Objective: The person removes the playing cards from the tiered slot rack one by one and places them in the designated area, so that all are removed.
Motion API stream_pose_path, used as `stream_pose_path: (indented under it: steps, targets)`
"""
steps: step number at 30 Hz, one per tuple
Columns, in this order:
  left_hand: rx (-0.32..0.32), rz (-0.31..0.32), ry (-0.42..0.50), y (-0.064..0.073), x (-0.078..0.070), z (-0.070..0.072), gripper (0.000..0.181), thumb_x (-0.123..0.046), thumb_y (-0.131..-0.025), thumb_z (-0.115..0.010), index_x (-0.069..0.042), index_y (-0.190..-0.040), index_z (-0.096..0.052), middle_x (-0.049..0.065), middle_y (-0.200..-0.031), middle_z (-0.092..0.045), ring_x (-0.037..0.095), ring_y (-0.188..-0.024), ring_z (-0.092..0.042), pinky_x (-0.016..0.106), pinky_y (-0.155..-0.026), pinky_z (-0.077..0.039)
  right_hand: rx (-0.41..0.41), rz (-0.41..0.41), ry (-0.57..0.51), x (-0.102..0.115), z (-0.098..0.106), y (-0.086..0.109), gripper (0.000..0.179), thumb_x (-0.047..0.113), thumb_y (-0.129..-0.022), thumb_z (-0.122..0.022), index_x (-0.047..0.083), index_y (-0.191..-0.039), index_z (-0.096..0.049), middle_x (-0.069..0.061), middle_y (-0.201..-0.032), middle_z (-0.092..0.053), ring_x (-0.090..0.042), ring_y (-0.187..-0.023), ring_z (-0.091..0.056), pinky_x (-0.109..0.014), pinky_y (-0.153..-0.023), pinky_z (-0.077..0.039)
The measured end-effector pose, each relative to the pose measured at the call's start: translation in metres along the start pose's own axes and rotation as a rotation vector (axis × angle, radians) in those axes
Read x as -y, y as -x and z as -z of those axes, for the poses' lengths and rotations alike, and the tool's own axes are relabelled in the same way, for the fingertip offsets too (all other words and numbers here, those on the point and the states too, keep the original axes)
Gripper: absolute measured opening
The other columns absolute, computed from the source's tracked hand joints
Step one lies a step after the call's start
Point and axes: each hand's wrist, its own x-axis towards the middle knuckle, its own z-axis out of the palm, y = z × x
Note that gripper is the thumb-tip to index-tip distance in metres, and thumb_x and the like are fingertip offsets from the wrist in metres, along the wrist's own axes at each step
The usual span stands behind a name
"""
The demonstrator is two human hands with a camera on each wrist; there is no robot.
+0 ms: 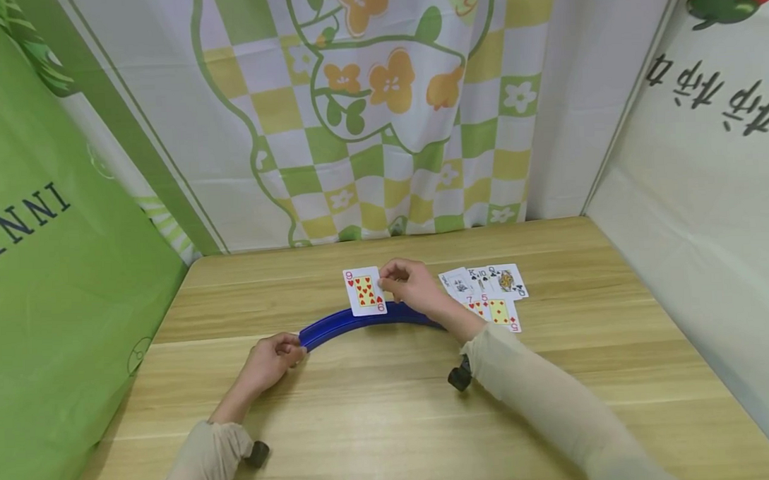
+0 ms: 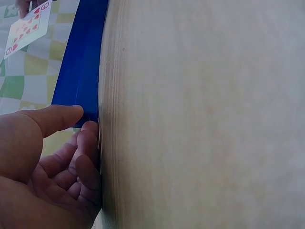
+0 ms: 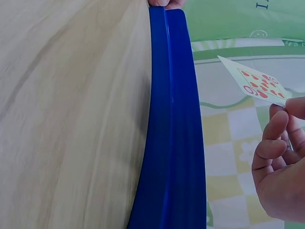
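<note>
A curved blue playing-card holder (image 1: 327,329) with a groove along its length lies on the table. My left hand (image 1: 269,364) pinches its left end between thumb and index finger, with the thumb on top (image 2: 59,119). Above the middle of the holder, my right hand (image 1: 413,287) pinches the right edge of a nine of hearts (image 1: 364,291), face toward me. In the right wrist view the card (image 3: 259,82) is tilted and apart from the holder (image 3: 183,119). My right forearm hides the holder's right end.
Several face-up cards lie overlapping right of the holder: a queen (image 1: 505,282), a king, a ten and a joker (image 1: 456,283) behind, a seven and a five of diamonds (image 1: 500,313) in front. Patterned curtains surround the wooden table (image 1: 365,410) at the back and sides.
</note>
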Motion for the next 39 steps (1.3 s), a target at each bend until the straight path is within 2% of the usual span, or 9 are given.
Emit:
stream_pose_path:
  steps: [3,8,16,28,32,36,39]
  targets:
    - [0.000,-0.001,-0.003,0.000,0.000,0.000,0.027,-0.017,-0.093,-0.069,0.001,-0.113,-0.066,0.010,-0.094,-0.072,0.015,-0.078,-0.064,0.026,-0.063,-0.053,-0.005,-0.005,-0.006,-0.001,0.006,0.003,0.011,0.015,-0.096,-0.065,0.008,-0.104,-0.067,-0.013,-0.091,-0.067,-0.014,-0.064,-0.055,-0.033,-0.065,-0.052]
    - [-0.001,-0.001,-0.009,-0.001,0.001,0.001,0.028,-0.017,-0.093,-0.069,0.001,-0.114,-0.066,0.010,-0.096,-0.072,0.015,-0.080,-0.064,0.026,-0.064,-0.053,-0.019,-0.011,0.000,-0.005,0.018,0.005,0.013,0.015,-0.095,-0.065,0.007,-0.105,-0.066,-0.006,-0.089,-0.066,-0.012,-0.064,-0.053,-0.028,-0.064,-0.052]
    - [0.000,0.002,-0.008,-0.001,0.001,0.001,0.029,-0.018,-0.093,-0.069,0.000,-0.115,-0.066,0.010,-0.097,-0.071,0.015,-0.080,-0.064,0.026,-0.064,-0.053,-0.021,-0.023,0.037,-0.012,0.038,0.013,0.013,0.022,-0.098,-0.063,0.012,-0.107,-0.065,-0.007,-0.096,-0.068,-0.018,-0.071,-0.055,-0.031,-0.067,-0.051]
    - [-0.001,0.003,-0.006,0.000,0.002,0.000,0.029,-0.019,-0.093,-0.070,0.000,-0.115,-0.066,0.010,-0.097,-0.072,0.015,-0.080,-0.064,0.027,-0.065,-0.053,-0.049,-0.057,0.070,-0.016,0.060,0.029,0.017,0.023,-0.100,-0.060,0.010,-0.110,-0.063,-0.007,-0.100,-0.065,-0.018,-0.078,-0.057,-0.032,-0.070,-0.053]
    - [-0.003,0.003,-0.013,0.000,0.001,0.001,0.030,-0.019,-0.093,-0.070,0.000,-0.115,-0.067,0.010,-0.097,-0.072,0.015,-0.080,-0.064,0.027,-0.065,-0.053,-0.067,-0.070,0.087,-0.019,0.067,0.032,0.017,0.024,-0.100,-0.060,0.010,-0.110,-0.063,-0.008,-0.099,-0.066,-0.021,-0.077,-0.058,-0.032,-0.066,-0.052]
    - [-0.001,-0.003,-0.012,0.000,0.000,0.001,0.029,-0.018,-0.093,-0.070,0.001,-0.115,-0.066,0.010,-0.096,-0.072,0.015,-0.080,-0.065,0.027,-0.065,-0.053,-0.074,-0.078,0.104,-0.022,0.073,0.036,0.018,0.025,-0.099,-0.060,0.011,-0.110,-0.063,-0.008,-0.097,-0.067,-0.029,-0.078,-0.059,-0.030,-0.063,-0.049]
    - [0.000,-0.004,-0.009,0.000,0.000,0.001,0.029,-0.018,-0.093,-0.070,0.001,-0.115,-0.066,0.010,-0.096,-0.072,0.015,-0.080,-0.065,0.027,-0.065,-0.053,-0.080,-0.082,0.106,-0.026,0.078,0.038,0.019,0.025,-0.099,-0.060,0.011,-0.111,-0.063,-0.009,-0.097,-0.066,-0.027,-0.078,-0.060,-0.027,-0.061,-0.048]
